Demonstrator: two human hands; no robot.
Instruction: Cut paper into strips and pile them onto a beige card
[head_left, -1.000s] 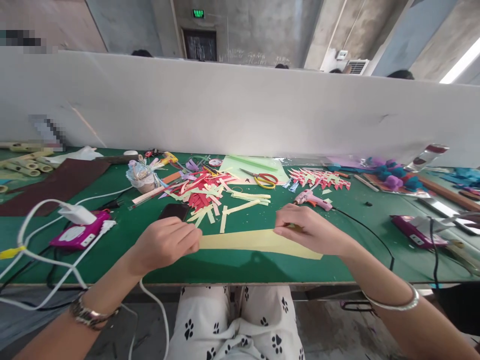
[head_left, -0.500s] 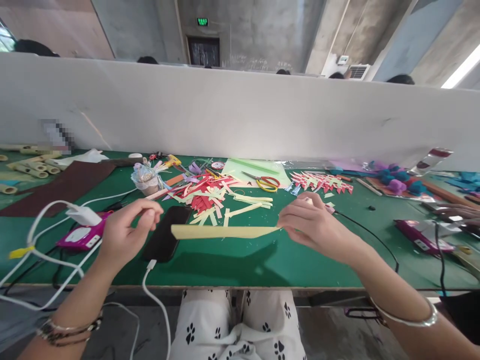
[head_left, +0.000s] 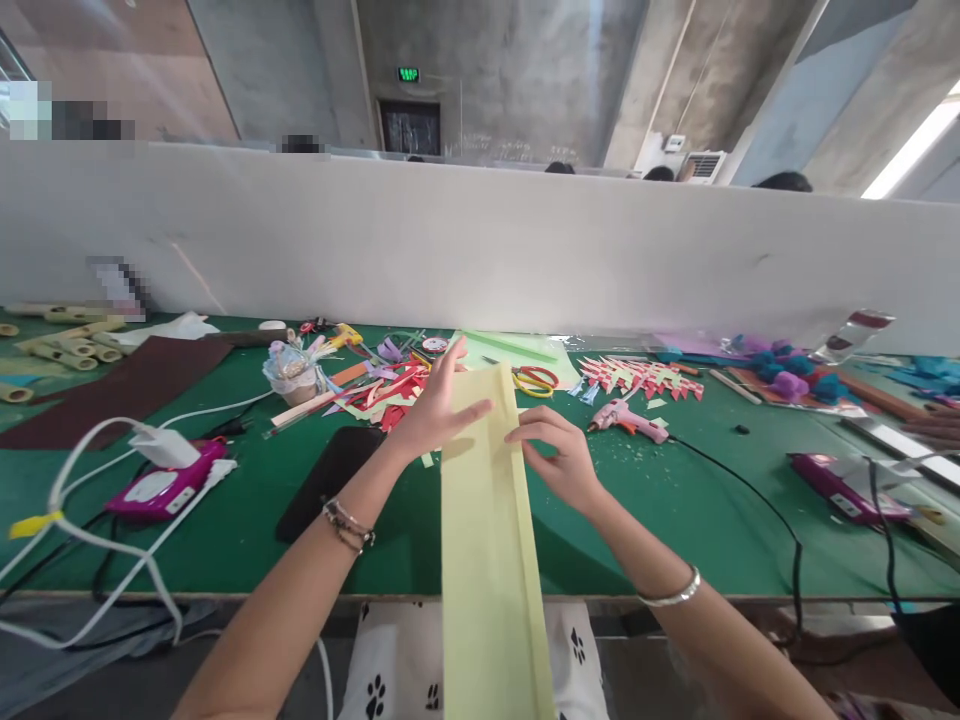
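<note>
A long pale yellow paper strip (head_left: 480, 560) stretches from above the table down over my lap, with a narrow fold along its right side. My left hand (head_left: 435, 410) is at its upper left edge. The thumb lies across the front of the paper while the fingers point up by the corner. On the right edge, my right hand (head_left: 559, 460) pinches the folded border between thumb and fingertips. Just right of that hand rests a pink glue gun (head_left: 628, 418). Red and yellow scissors (head_left: 536, 380) lie behind the paper.
A black phone (head_left: 326, 485) lies left of the paper. Beyond it are red paper strips (head_left: 394, 395) and a small wrapped pot (head_left: 291, 370). Magenta power strips (head_left: 161, 490) with cables flank the workspace. A white partition (head_left: 480, 250) closes off the back. Another person's hand (head_left: 937, 425) shows far right.
The paper strip has turned from nearly edge-on and crosswise to lengthwise, facing me. My left hand has moved right onto it; my right hand has shifted left along its edge, uncovering the glue gun.
</note>
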